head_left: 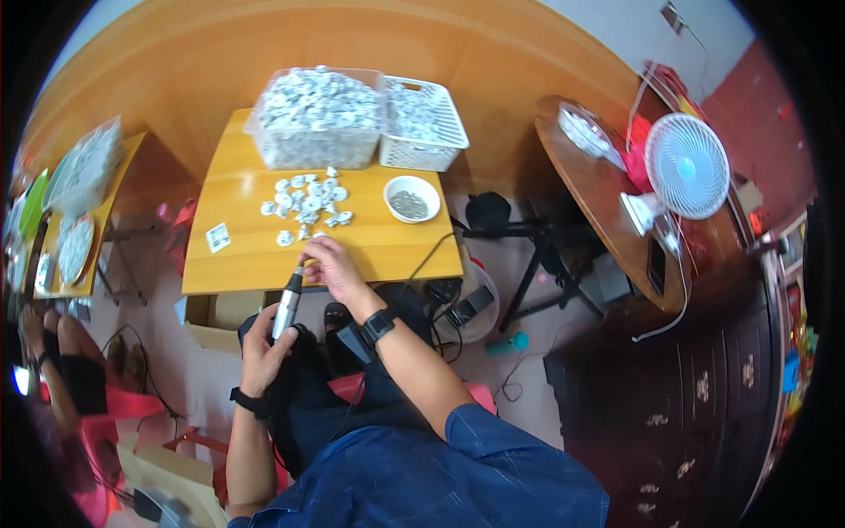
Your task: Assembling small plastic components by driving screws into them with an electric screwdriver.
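Note:
In my left hand (260, 355) is a silver and black electric screwdriver (286, 311), its tip pointing up toward the table's near edge. The fingers of my right hand (333, 267) are closed together beside that tip; whatever they pinch is too small to name. Just beyond them, small round white plastic parts (309, 202) lie scattered on the yellow wooden table (246, 260). A white bowl (436, 197) to their right holds many small metal screws (407, 205).
Behind the loose parts stand a heaped clear bin (319, 157) and a white basket (421, 157). A small printed card (217, 237) lies left. At right, a fan (687, 167) and a phone (657, 265) rest on a brown table. Another person (60, 387) sits at far left.

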Demonstrator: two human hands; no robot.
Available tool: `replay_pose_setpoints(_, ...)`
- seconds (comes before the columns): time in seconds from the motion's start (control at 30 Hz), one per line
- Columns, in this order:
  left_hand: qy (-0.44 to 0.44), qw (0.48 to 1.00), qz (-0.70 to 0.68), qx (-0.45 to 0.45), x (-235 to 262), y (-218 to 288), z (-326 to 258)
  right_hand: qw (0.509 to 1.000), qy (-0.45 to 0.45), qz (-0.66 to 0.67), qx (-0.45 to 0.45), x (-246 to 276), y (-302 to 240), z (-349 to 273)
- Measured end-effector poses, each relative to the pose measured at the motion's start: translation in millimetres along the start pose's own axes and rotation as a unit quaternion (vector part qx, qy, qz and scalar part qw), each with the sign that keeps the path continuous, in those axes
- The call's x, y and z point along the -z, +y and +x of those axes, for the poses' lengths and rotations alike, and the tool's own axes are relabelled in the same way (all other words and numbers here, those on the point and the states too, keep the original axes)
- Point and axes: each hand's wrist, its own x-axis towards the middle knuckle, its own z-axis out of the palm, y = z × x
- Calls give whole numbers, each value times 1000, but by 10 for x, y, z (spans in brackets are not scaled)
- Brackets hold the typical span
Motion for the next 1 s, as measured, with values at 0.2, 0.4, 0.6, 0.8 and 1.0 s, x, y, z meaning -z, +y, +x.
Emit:
replay_pose_setpoints(0.2, -16, 1000, -5, 20, -30, -7, 25, 999, 6, 31, 0, 77, -15, 24)
replay_pose_setpoints(0.4, -16, 1000, 2, 21, -29, -6, 23, 999, 2, 36, -4, 117, 14, 33)
replay_pose_setpoints(0.6, -20, 1000, 7, 8, -58, 39, 27, 999, -23, 35, 8, 127, 2, 17)
replay_pose_setpoints(0.8, -18, 1000, 6, 11, -18, -31, 35, 999, -37, 30, -10, 143, -12, 18)
replay_pose_setpoints(1.0, -16, 1000, 3, 9, -20, 1, 31, 998, -47, 9, -40, 148, -7, 34)
